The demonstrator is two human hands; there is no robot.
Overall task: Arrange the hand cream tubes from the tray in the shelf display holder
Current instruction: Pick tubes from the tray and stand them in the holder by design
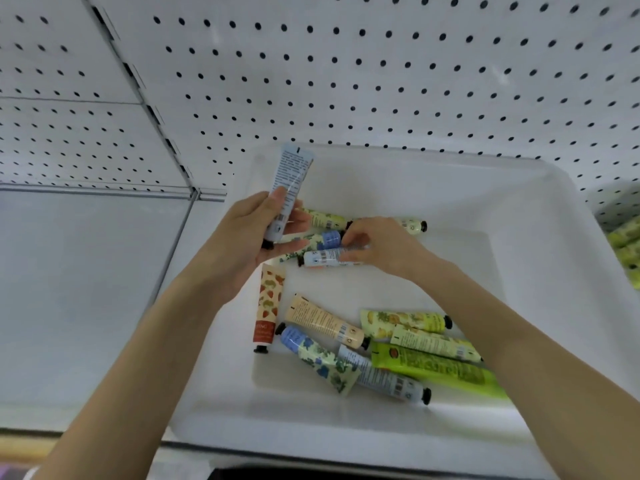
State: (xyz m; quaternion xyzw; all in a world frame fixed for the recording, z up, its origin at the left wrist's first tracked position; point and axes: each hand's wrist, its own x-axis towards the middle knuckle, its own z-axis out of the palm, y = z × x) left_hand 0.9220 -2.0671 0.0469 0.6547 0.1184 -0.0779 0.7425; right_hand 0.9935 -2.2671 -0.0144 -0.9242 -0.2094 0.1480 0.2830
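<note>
A pale blue hand cream tube [290, 188] stood cap-down over the left edge of the white plastic tray [540, 209], with the left hand [247, 247] curled round its lower half. The right hand [379, 245] pinched a second blue tube [323, 257] that lay inside the tray. A strawberry-print tube [268, 306], a peach tube [325, 322] and a lime-green tube [440, 370] lay loose nearer the person.

Green tubes [626, 251] at right edge cut off, blurred. Right hand [377, 247], pinching, covers half the blue tube [323, 257]. Lime tube [436, 368] tail hidden under right forearm. Print on pale tube [291, 181] in left hand [242, 244] unreadable.
</note>
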